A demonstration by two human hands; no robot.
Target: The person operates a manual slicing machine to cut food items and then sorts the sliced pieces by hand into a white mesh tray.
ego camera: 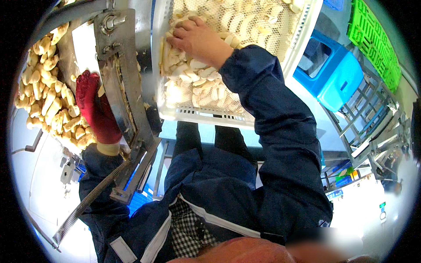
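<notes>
My left hand (96, 107), in a dark red glove, is beside the metal frame of a slicing machine (126, 69), partly behind it. A pale piece lies by its fingers; whether it is gripped does not show. To its left is a heap of whole pale mushrooms (49, 88). My bare right hand (199, 41) rests, fingers bent, on sliced pale pieces (184, 70) in a white plastic tray (210, 120) with a mesh bottom. What lies under the fingers is hidden. More slices are spread in rows over the tray's far part.
A long coil spring (90, 200) hangs from the machine near my left sleeve. Right of the tray stands a blue plastic stool (338, 79), with a green plastic crate (375, 42) beyond it. A metal rack (358, 115) stands at the right.
</notes>
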